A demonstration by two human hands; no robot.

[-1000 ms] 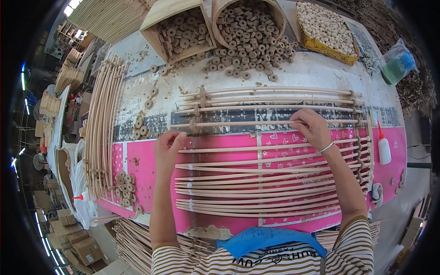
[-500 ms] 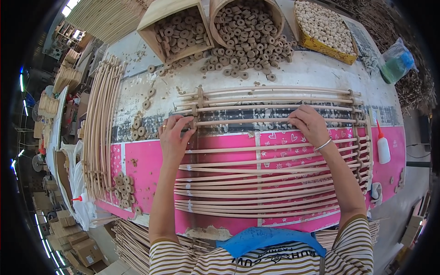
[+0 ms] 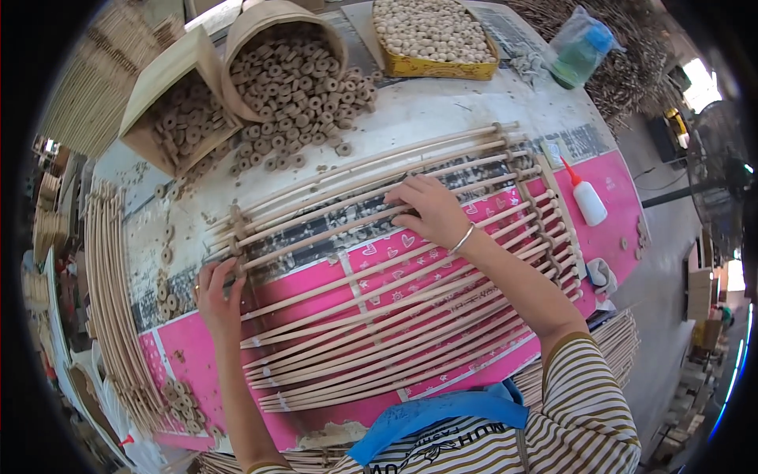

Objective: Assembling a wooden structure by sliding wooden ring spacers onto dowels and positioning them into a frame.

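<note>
Thin wooden rods (image 3: 371,319) lie in a row across the table, with small round balls on their right ends. My left hand (image 3: 219,304) is at the left end of one rod, its thumb and fingers closed at a brown wooden ring (image 3: 239,246) there; the fingers partly hide the grip. Farther along that same rod, my right hand (image 3: 433,212), with a bracelet at the wrist, pinches it from above. More rings (image 3: 523,172) sit on the rods near their right ends, beside a straight wooden strip (image 3: 555,180).
A wooden box (image 3: 175,118) and round tub (image 3: 288,16) spill wooden rings at the back, beside a yellow tray (image 3: 438,68) of pale balls. A white glue bottle (image 3: 588,202) lies right. Bundled rods (image 3: 118,304) lie left. A bagged green jar (image 3: 580,59) stands far right.
The whole view has turned and shifted, so the table and rods now slant up to the right. Both hands keep about the same places on the rod.
</note>
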